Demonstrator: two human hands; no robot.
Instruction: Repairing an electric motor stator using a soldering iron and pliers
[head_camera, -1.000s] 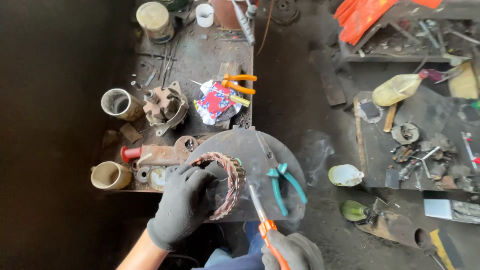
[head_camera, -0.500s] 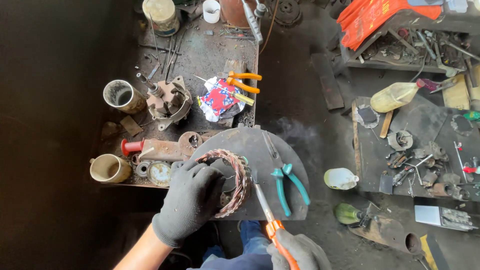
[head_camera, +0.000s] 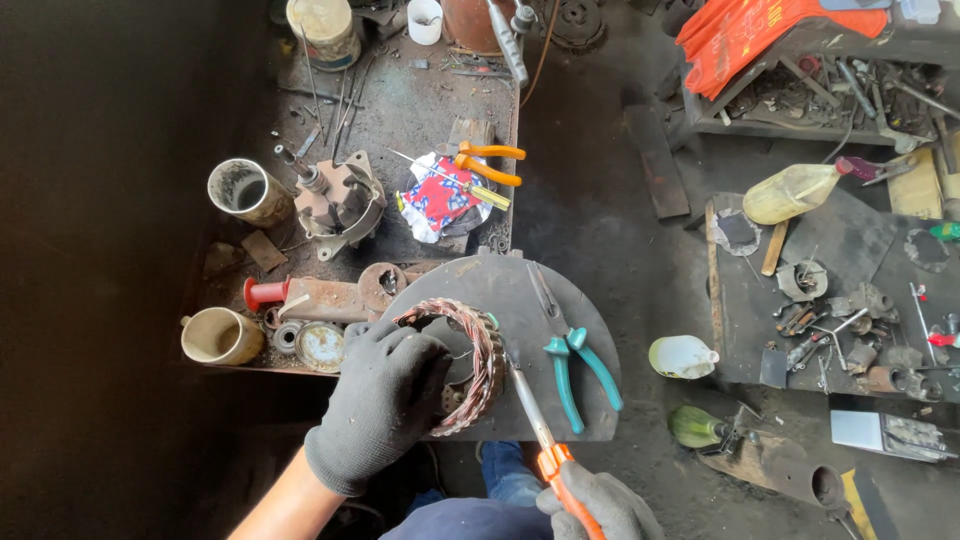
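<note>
Hands (head_camera: 378, 412) on stator (head_camera: 465, 362), same as b4.

right hand (head_camera: 600, 505) cut off (bottom edge), winding (head_camera: 455, 365) half-covered

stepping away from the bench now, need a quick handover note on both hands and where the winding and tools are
Left hand: gloved, palm and fingers pressed on the copper winding ring, pinning it to the round metal plate.
Right hand: gloved, gripping the orange-handled pliers; their tip sits at the ring's right edge.
Nearby: teal-handled pliers lie loose on the plate, right of the ring. Orange pliers and a screwdriver rest by the patterned rag on the bench behind.
Done: ring is seated and held on the plate.
Left: the work at the ring's edge is under way; how far it has got cannot be told.
</note>
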